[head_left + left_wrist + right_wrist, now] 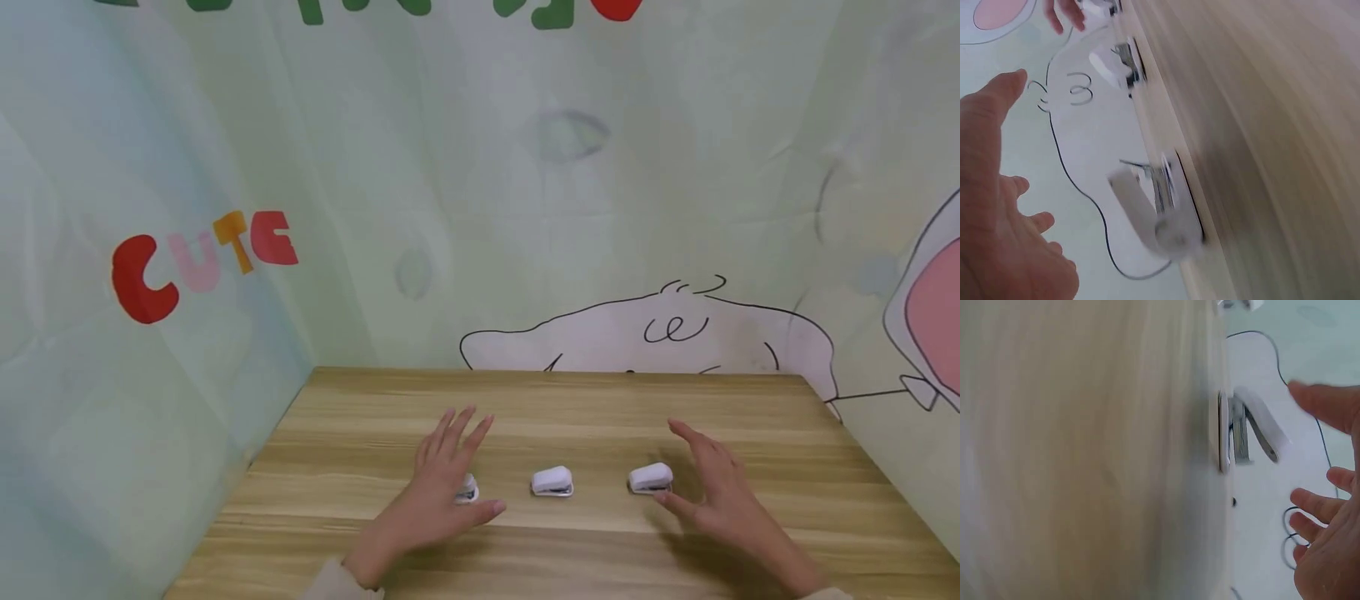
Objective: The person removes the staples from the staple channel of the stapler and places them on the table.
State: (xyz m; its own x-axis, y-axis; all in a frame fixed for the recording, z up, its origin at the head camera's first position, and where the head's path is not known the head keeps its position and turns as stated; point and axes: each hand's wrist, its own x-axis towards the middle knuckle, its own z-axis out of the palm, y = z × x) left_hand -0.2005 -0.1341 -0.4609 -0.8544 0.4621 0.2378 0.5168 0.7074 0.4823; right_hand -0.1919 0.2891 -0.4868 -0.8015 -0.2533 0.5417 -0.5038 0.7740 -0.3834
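Observation:
Three small white staplers stand in a row on the wooden tabletop. My left hand (437, 504), fingers spread, partly covers the left stapler (468, 490) in the head view. In the left wrist view that stapler (1175, 219) shows its lever angled up from the base, apart from the fingers. Between the hands is the middle stapler (552, 482). Around the near right side of the right stapler (649, 478), my right hand (723, 498) holds its thumb and fingers wide apart. From the right wrist, a gap shows between the thumb and this stapler (1229, 434). Neither hand grips anything.
The wooden table (600, 558) ends at a pale green backdrop (480, 208) behind it. Colored letters (273, 238) and a line-drawn cartoon figure (600, 333) are printed on the backdrop. It also hangs along the table's left and right sides.

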